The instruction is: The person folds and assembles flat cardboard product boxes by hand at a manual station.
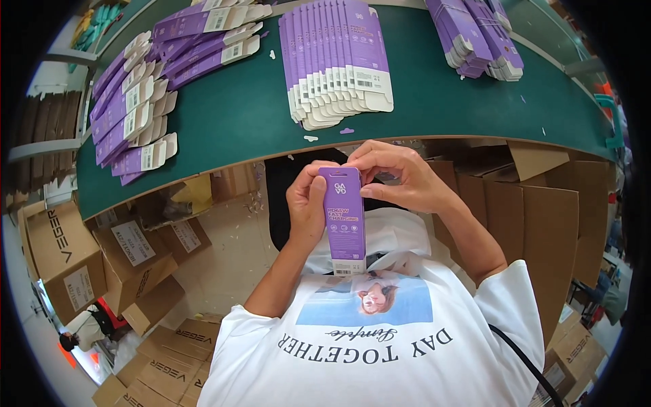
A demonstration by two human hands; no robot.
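Note:
A slim purple box (344, 227) with a white lower end and a hang slot at its top stands upright in front of my chest. Along its left edge my left hand (308, 203) grips it, the thumb lying on the front face. My right hand (403, 178) is curled at the box's upper right corner, with fingertips on the top edge and the thumb by the side. What lies behind the box is hidden. On the green table just beyond my hands is a fanned row of flat purple cartons (332, 57).
More purple cartons (129, 112) lie in overlapping piles at the table's left. Banded bundles (468, 34) sit at the far right. Small punched-out scraps (347, 131) lie near the front edge of the green table (224, 129). Brown cardboard boxes (522, 217) stand below on both sides.

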